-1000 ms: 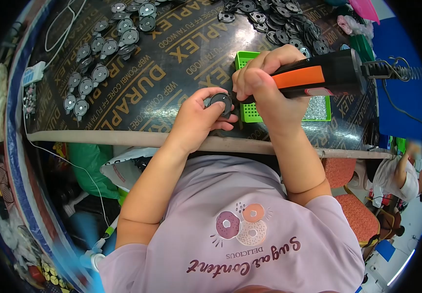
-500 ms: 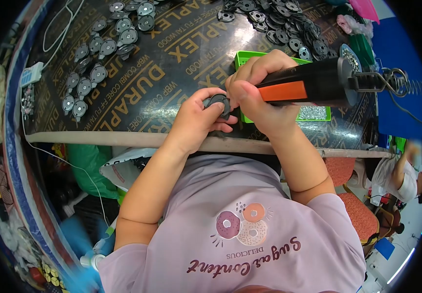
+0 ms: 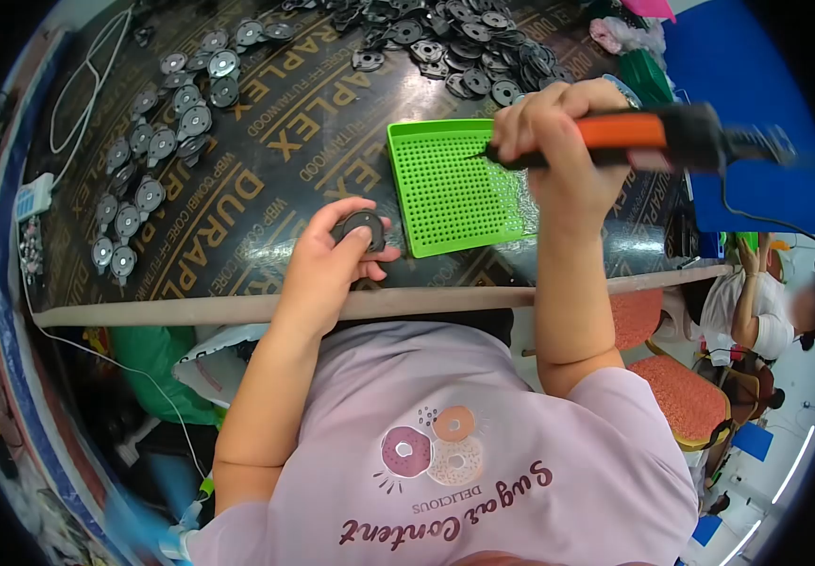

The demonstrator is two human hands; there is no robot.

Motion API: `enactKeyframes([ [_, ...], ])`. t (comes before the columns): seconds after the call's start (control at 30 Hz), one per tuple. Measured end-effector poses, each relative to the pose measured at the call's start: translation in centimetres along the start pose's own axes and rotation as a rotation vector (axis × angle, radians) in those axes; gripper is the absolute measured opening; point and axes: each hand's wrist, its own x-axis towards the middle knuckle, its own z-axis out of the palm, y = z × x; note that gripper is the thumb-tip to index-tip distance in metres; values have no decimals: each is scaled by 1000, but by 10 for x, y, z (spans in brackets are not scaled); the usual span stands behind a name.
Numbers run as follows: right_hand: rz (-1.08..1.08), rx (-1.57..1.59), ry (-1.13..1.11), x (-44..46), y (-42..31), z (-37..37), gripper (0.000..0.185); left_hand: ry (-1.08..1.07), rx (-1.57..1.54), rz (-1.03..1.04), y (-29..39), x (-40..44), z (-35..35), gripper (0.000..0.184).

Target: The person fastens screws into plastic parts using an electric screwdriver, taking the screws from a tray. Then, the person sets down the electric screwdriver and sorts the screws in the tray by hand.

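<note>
My left hand [image 3: 332, 253] pinches a round black part [image 3: 364, 229] between thumb and fingers, just left of a green tray [image 3: 445, 189]. My right hand [image 3: 568, 141] is wrapped round a black and orange electric screwdriver [image 3: 634, 134], whose tip points left over the tray. The tray has a grid of small holes, and small silvery pieces lie towards its right side, partly hidden by my right hand. A coiled cord runs from the tool's right end.
Black parts [image 3: 162, 143] lie in rows at the left of the table. Behind the tray is a heap of similar parts [image 3: 469, 47]. A white cable [image 3: 86, 75] lies at the far left. A co-worker [image 3: 747, 302] sits at the right beyond red chairs [image 3: 681, 401].
The view has shifted, so table items appear lower and further left. My right hand has moved the screwdriver away from the part in my left hand, over the tray, which is now more exposed.
</note>
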Motion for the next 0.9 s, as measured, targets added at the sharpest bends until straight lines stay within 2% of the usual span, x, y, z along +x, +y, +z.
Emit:
enactKeyframes([
  [0.03,31,-213,51,6,0,-16,16,-7,3,0,1,-3,-1,32],
  [0.13,162,-476,180,6,3,-35,16,2,-9,139,7,-8,-2,32],
  [0.3,160,-504,188,4,10,-41,16,12,128,188,10,-3,-8,27],
  [0.47,171,-548,194,4,15,-44,16,-4,-3,51,11,2,-9,23],
  [0.77,174,-537,211,4,14,-43,15,-15,-4,6,3,8,-11,32],
  [0.9,157,-520,206,2,15,-43,15,0,-5,14,3,7,-10,30],
])
